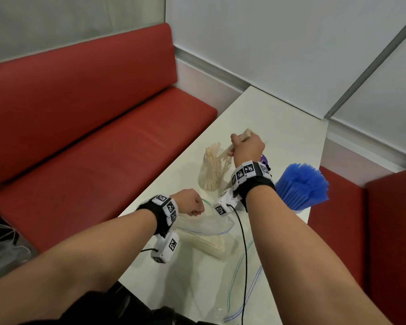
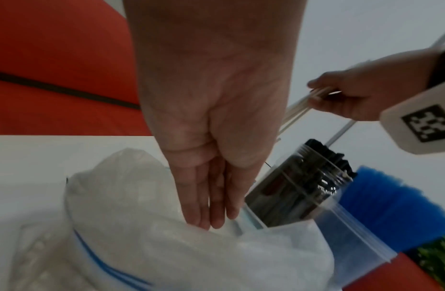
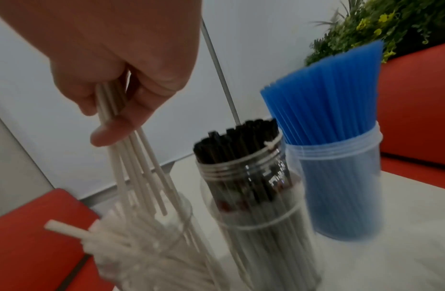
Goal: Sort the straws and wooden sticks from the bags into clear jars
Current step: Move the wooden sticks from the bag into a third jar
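The right hand (image 3: pixel 121 78) pinches a bundle of wooden sticks (image 3: pixel 139 167), tips entering the stick jar (image 1: pixel 212 171). The left hand (image 2: pixel 213 157) holds the zip bag (image 2: pixel 166 246), seemingly with straight fingers. Splayed tips could miss the rim and scatter across the table (image 1: pixel 279 127).

Right hand (image 1: pixel 247 146) clenched, left hand (image 1: pixel 191 202) straight-fingered
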`<state>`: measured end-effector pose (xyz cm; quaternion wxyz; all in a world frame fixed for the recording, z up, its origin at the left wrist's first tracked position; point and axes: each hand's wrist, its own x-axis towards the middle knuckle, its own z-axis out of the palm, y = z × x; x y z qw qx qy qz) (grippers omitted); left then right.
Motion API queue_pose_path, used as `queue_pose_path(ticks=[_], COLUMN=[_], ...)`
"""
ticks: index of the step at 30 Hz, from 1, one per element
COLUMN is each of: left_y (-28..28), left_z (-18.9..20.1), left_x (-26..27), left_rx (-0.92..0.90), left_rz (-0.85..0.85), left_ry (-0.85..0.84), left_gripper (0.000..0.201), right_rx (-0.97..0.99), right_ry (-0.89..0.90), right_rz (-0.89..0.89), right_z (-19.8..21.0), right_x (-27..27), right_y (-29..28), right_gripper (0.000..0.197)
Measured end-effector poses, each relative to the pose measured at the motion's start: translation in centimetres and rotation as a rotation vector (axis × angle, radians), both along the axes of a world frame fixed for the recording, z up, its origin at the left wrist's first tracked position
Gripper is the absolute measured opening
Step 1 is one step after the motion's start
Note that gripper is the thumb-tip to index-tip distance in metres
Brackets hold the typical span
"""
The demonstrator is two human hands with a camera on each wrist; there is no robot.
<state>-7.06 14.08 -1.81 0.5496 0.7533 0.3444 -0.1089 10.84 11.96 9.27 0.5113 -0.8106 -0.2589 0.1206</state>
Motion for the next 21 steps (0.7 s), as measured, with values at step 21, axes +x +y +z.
queue_pose_path(ticks=[21], left_y=[-1.7], left_z=[-4.3], left_x=[-0.1], left_rx=[0.735], left_rz=[-0.517], left_ry=[0.283], left_gripper=[0.029], right_rx=[0.041], right_ry=[0.151], right_rz=[0.101], right_z=[-2.8], right_x=[-0.5], right_y=[-2.3], right_gripper=[0.046])
